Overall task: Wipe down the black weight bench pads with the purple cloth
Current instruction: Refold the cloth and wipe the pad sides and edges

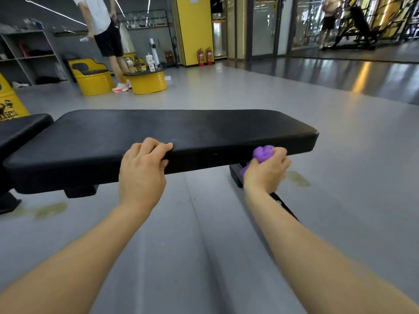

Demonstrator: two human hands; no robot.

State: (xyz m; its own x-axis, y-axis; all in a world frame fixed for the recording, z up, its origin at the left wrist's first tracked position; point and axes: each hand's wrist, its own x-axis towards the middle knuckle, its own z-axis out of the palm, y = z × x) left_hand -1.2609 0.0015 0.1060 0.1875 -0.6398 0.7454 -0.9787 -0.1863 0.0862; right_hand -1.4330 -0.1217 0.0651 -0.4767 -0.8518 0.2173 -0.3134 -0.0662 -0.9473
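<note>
The right hand [266, 169] is gripping the balled purple cloth [263, 154] against the near side edge of the long bench pad [181, 128]. The left hand [142, 168] is bracing, fingers curled over that edge. Side wiping appears underway (the second pad [20, 128] probably follows); next, the cloth likely needs sliding along the edge.

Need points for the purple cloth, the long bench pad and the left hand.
purple cloth [263, 154]: head view, bunched top above the right hand's fingers.
long bench pad [181, 128]: head view, middle of top surface.
left hand [141, 168]: head view, back of the hand.
</note>
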